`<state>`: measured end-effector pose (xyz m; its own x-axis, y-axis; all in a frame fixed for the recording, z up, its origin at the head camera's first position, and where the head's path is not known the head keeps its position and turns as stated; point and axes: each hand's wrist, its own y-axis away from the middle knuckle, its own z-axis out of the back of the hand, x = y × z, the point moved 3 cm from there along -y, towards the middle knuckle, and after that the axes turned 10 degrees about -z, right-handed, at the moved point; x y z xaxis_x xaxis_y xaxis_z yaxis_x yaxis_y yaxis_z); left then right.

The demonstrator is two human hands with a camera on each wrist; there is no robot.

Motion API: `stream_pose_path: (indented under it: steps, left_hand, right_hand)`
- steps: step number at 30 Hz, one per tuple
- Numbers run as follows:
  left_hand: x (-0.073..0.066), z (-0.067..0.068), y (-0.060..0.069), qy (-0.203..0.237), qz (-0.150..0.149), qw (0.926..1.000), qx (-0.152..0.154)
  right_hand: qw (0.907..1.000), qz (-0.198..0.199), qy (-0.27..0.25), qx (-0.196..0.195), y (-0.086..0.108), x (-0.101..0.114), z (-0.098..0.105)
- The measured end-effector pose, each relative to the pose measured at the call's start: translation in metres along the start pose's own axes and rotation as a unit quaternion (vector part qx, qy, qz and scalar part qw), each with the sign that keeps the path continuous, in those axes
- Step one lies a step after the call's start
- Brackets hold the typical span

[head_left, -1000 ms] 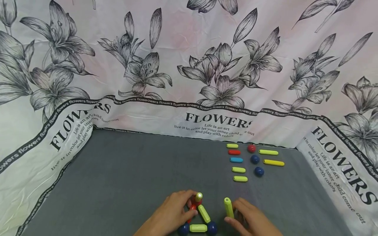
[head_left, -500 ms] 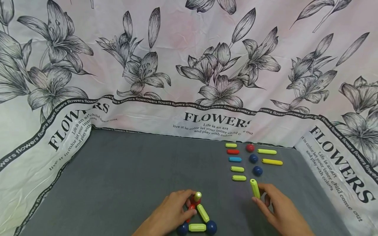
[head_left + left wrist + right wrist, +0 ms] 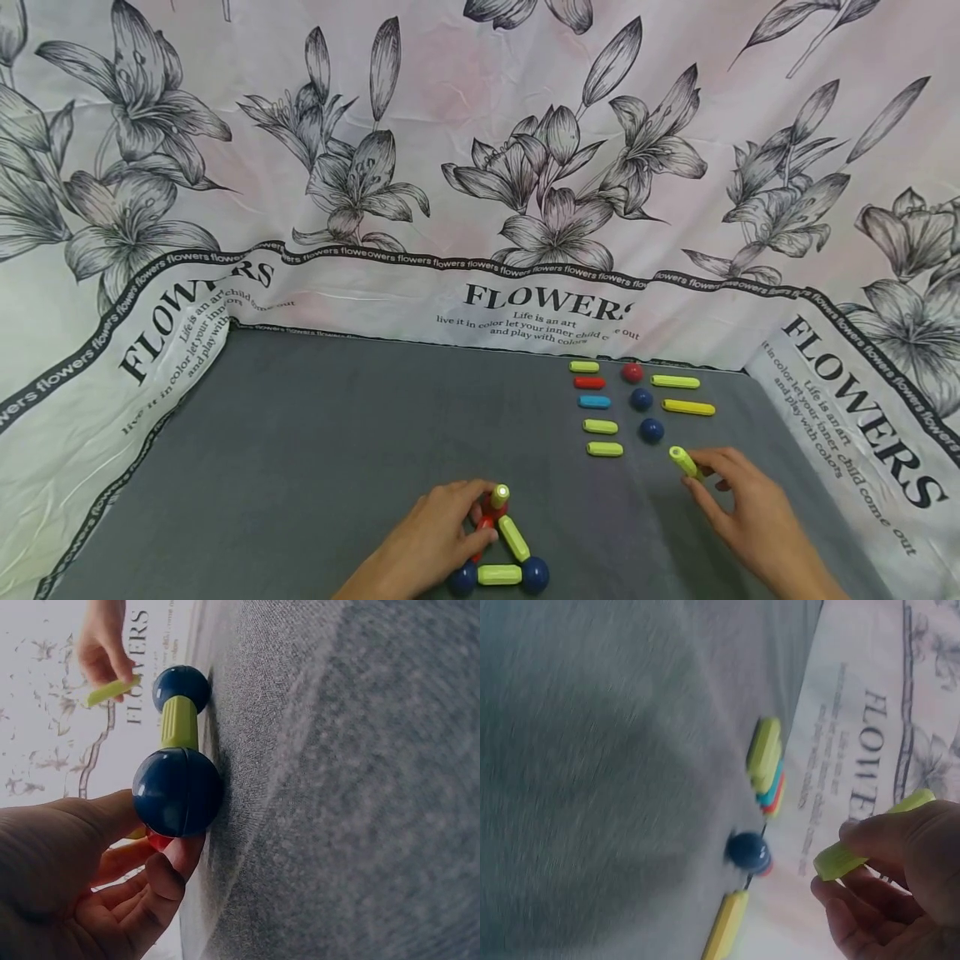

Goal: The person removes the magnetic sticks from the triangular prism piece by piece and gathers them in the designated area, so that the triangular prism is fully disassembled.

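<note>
At six o'clock in the head view sits your triangular frame [image 3: 499,575]: navy balls at the near corners, red ball [image 3: 498,512] at the far one, an upright lime rod [image 3: 500,497] on top of it. Left hand [image 3: 435,531] has fingers curled round that red corner, probably to steady it; exact contact partly hidden. Right hand [image 3: 746,502], at four o'clock, pinches a loose lime rod [image 3: 684,462] between thumb and fingers. Both ends stick out, presumably so neither is blocked; looks lifted off the grey cloth [image 3: 375,442]. Spares lie at ten o'clock from your right hand: column of short rods [image 3: 595,402], loose balls [image 3: 641,400], two long rods [image 3: 688,407], likely sorted by kind for easy picking. Materials: balls round, glossy, plastic-looking, seam line on one in the left wrist view. Rods straight, sides ribbed or faceted. Cloth looks coarse-grained close up.
</note>
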<state>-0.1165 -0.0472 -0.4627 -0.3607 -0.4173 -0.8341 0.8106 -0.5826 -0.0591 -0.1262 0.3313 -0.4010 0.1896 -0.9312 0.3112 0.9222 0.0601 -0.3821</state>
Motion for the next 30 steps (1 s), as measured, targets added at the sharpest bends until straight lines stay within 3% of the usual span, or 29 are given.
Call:
stream_pose_path:
  steps: [7,13,22,30]
  left_hand:
    - [0.0,0.0,0.002,0.003,-0.002,1.0,-0.006]
    - [0.0,0.0,0.002,0.005,-0.004,1.0,-0.007]
    - [-0.001,0.001,0.0,-0.002,-0.002,1.0,0.0]
    - [0.001,0.0,0.001,-0.003,-0.009,1.0,-0.003]
  right_hand:
    - [0.9995,-0.001,0.031,-0.011,-0.01,-0.026,-0.005]
    - [0.9984,-0.014,0.055,0.009,-0.023,-0.049,-0.006]
    - [0.9943,0.065,0.085,-0.001,-0.049,-0.081,-0.011]
    - [0.9916,0.073,0.105,0.023,-0.06,-0.095,-0.026]
